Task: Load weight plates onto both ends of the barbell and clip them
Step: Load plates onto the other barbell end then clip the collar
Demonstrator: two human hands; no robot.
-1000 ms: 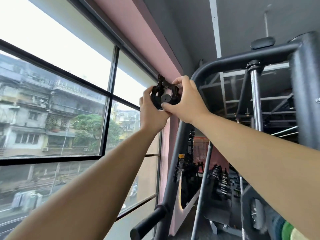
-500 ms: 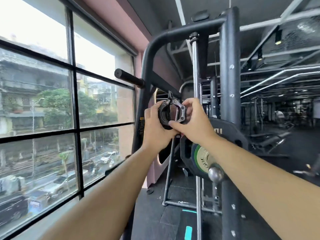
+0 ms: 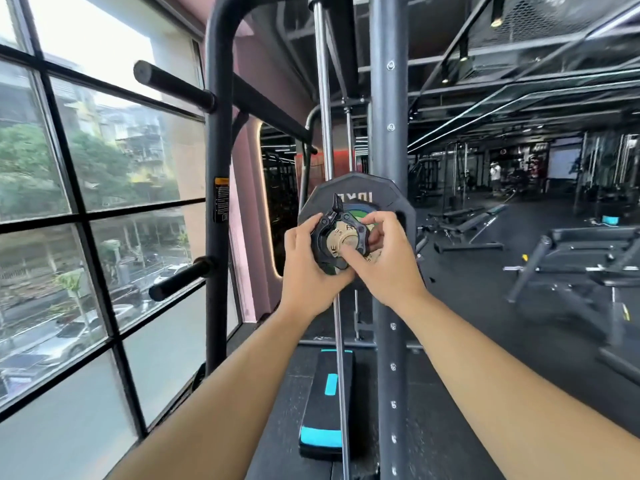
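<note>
A black weight plate (image 3: pixel 388 199) with a green and blue hub sits on the barbell sleeve, whose brass-coloured end cap (image 3: pixel 343 240) faces me. A black barbell clip (image 3: pixel 327 233) with its lever standing up rings the sleeve end. My left hand (image 3: pixel 304 265) grips the clip's left side. My right hand (image 3: pixel 384 261) holds its right side, fingers curled, thumb on the end cap. The rest of the bar is hidden behind the plate and the rack upright.
The dark rack upright (image 3: pixel 391 98) and a chrome guide rod (image 3: pixel 323 98) rise just behind the plate. Two black storage pegs (image 3: pixel 180 278) stick out on the left by the window. A black step with blue marks (image 3: pixel 327 407) lies below. Benches (image 3: pixel 571 251) stand right.
Both hands came down from head height with the clip and brought it onto the sleeve end in front of the plate. My view swung down and right.
</note>
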